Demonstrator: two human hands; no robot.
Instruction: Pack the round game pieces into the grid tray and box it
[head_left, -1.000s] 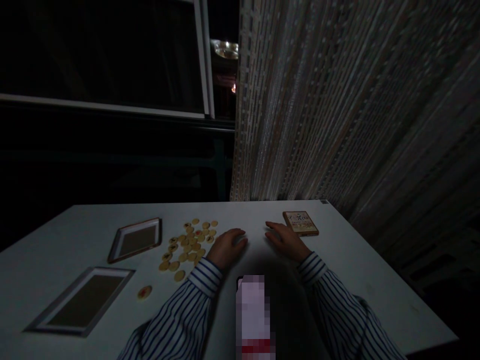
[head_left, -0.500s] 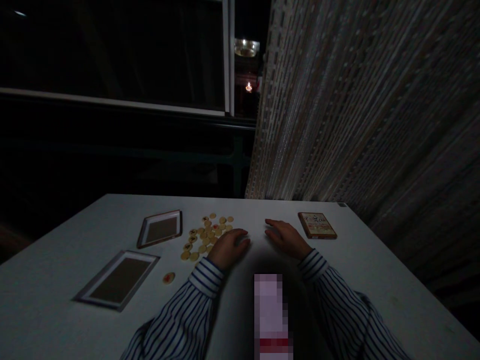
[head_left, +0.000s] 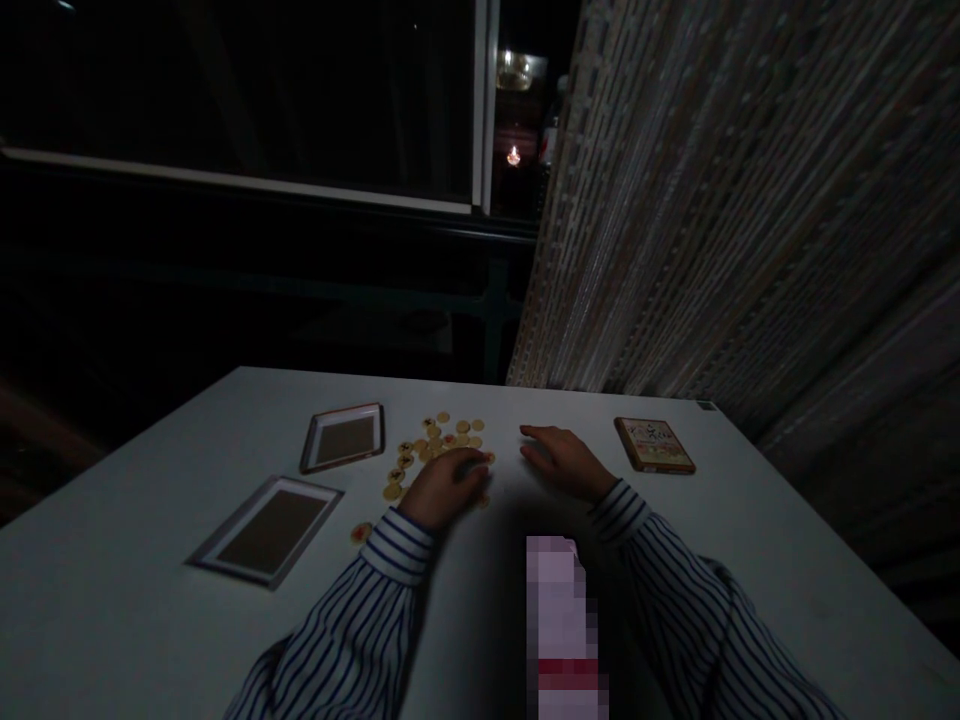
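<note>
Round wooden Chinese chess pieces [head_left: 433, 433], some bearing black or red characters, lie loosely spread on the white table [head_left: 480, 630]. My left hand [head_left: 444, 488] rests over the near right part of them, fingers curved and thumb apart. One piece [head_left: 490, 457] shows at its fingertips and another lies below the thumb; whether the fingers touch them I cannot tell. To the right, my right hand [head_left: 568, 463] hovers low or lies on the table, fingers stretched toward the left, holding nothing. A single red-marked piece [head_left: 361, 533] sits beside my left cuff.
Two shallow open box halves, one farther back [head_left: 305, 455] and one nearer [head_left: 206, 562], lie on the left. A flat printed box [head_left: 655, 446] is at the right. A string curtain [head_left: 637, 200] hangs behind the table, beside a dark window [head_left: 240, 100].
My left hand has shifted left over the pieces, and pieces now show by its fingertips and thumb. The gap between my hands is wider. The camera view has turned slightly.
</note>
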